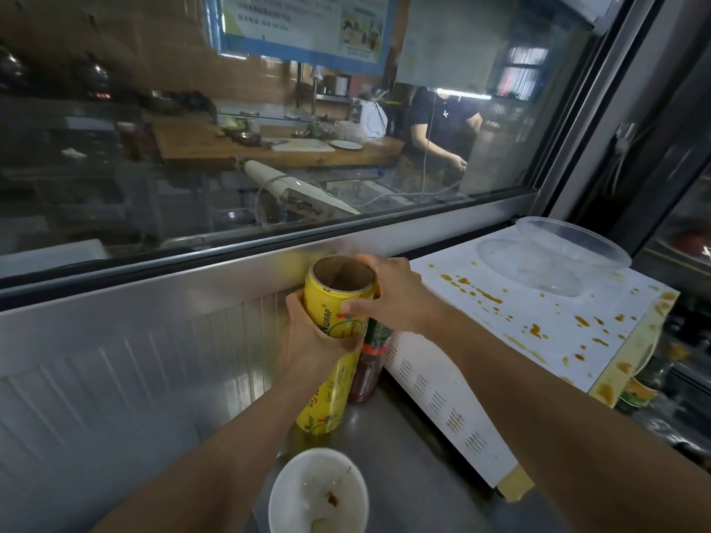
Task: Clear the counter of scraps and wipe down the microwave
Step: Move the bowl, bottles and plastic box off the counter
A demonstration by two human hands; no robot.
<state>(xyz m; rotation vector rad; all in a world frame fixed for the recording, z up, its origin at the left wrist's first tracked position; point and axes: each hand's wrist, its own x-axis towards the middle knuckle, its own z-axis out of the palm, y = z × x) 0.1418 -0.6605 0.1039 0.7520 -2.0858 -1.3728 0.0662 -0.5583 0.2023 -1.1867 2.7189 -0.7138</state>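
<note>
A yellow roll of cling wrap (334, 382) stands upright on the steel counter (408, 471), its open cardboard core facing up. My left hand (307, 340) grips its middle from the left. My right hand (388, 298) holds its top rim from the right. Right of the roll stands a white microwave (538, 332), its top spattered with orange-brown sauce. A clear plastic lid (558, 259) lies on the microwave's far end. A white bowl (317, 494) with food scraps sits at the counter's near edge.
A dark red sauce bottle (369, 363) stands between the roll and the microwave, partly hidden. A steel wall panel (134, 340) and a glass window (231, 148) rise behind the counter. Through the glass a person works at a wooden table.
</note>
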